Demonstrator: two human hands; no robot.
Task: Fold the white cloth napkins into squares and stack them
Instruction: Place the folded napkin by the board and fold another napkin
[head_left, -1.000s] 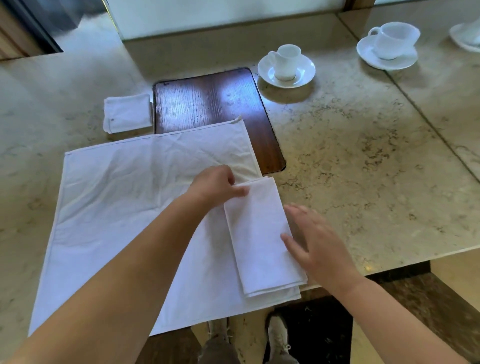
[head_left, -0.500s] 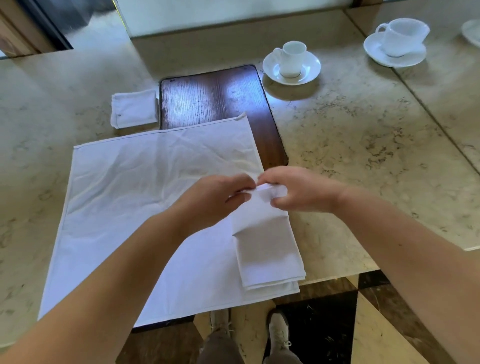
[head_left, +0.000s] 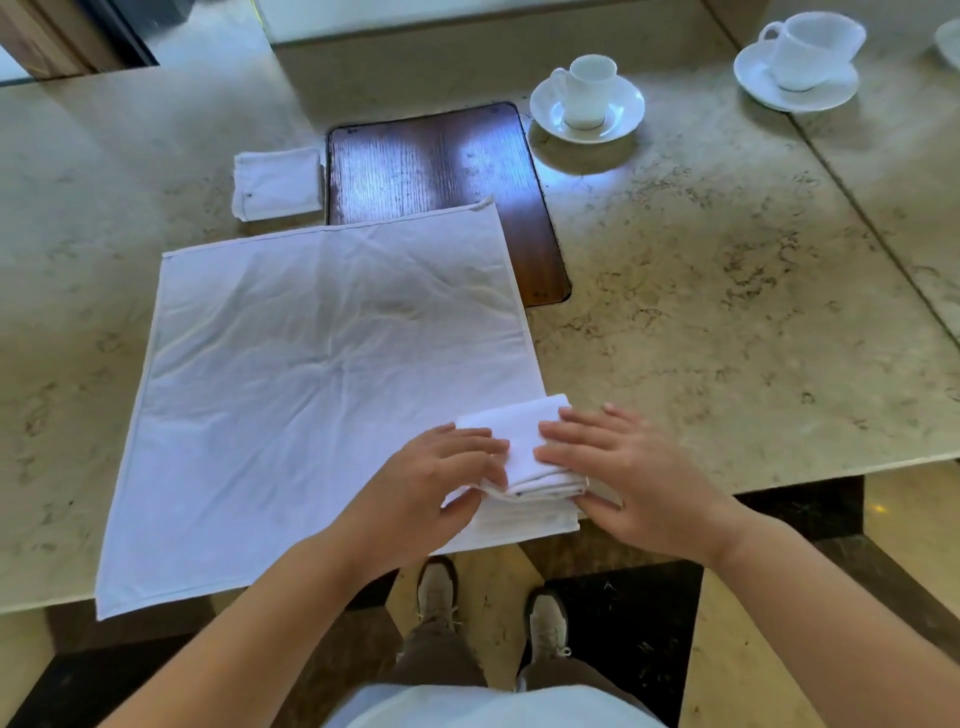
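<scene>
Both hands pressed flat on the folded napkin (head_left: 522, 447) at the table's (head_left: 727, 312) near edge: left hand (head_left: 441, 478) and right hand (head_left: 618, 478), fingers straight. It lay on an unfolded napkin (head_left: 311, 374). Farther off sat another folded napkin (head_left: 278, 183).

No writing to read anywhere: no words, labels, brands, numbers or signs show on anything in view.
</scene>
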